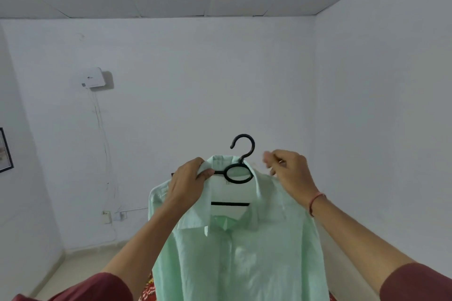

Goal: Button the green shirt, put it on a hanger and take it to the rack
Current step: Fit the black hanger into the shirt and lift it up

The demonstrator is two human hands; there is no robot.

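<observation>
A pale green shirt (239, 259) hangs on a black hanger (241, 175), held up in front of me against the white back wall. The shirt's front placket looks closed below the collar. The hanger's hook (244, 144) and ring stick out above the collar, and its lower bar shows inside the neck opening. My left hand (189, 182) grips the hanger's left arm together with the collar. My right hand (291, 170) is at the shirt's right shoulder, fingers curled and pinching the fabric there.
A white box (94, 78) is mounted on the back wall with a cable running down to sockets (115, 216) near the floor. A framed picture (5, 150) hangs on the left wall. Red patterned cloth (146, 288) shows below the shirt. No rack is in view.
</observation>
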